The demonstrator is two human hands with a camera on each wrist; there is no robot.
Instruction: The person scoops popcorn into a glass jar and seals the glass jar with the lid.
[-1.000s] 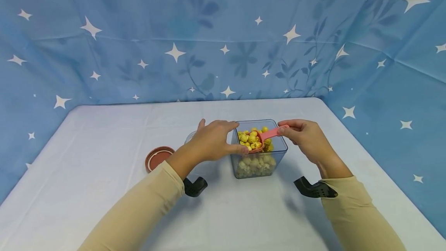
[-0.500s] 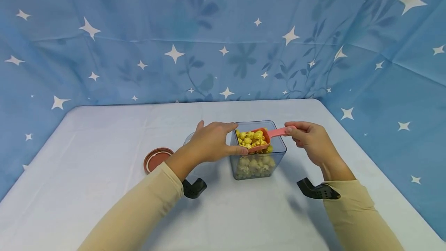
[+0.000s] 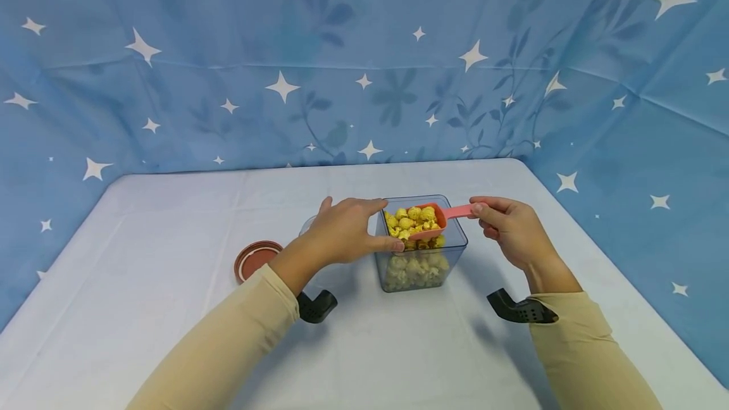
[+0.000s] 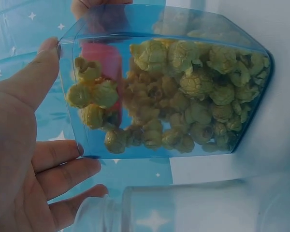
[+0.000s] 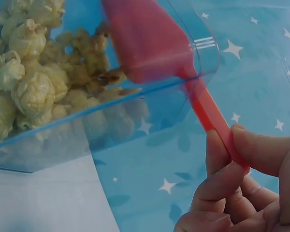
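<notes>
A clear bluish rectangular container (image 3: 456,245) of yellow popcorn (image 3: 406,223) stands on the table. My left hand (image 3: 345,231) holds it at the left end, thumb on the near corner and fingers at the far one; the left wrist view shows the fingertips (image 4: 73,149) against the wall. My right hand (image 3: 511,225) pinches the handle of a pink scoop (image 3: 459,211) between thumb and fingers. The scoop's bowl, loaded with popcorn, is at the top of the container. In the right wrist view the handle (image 5: 210,111) crosses the container's rim.
Left of the container a clear jar (image 4: 208,208) stands close under my left hand, mostly hidden in the head view. A round reddish-brown lid (image 3: 256,259) lies farther left on the white table (image 3: 148,271). A blue star-patterned curtain (image 3: 228,43) hangs behind.
My right hand has drawn the scoop to the right, and more popcorn now lies in its raised, flatter bowl. My left hand has stayed on the container.
</notes>
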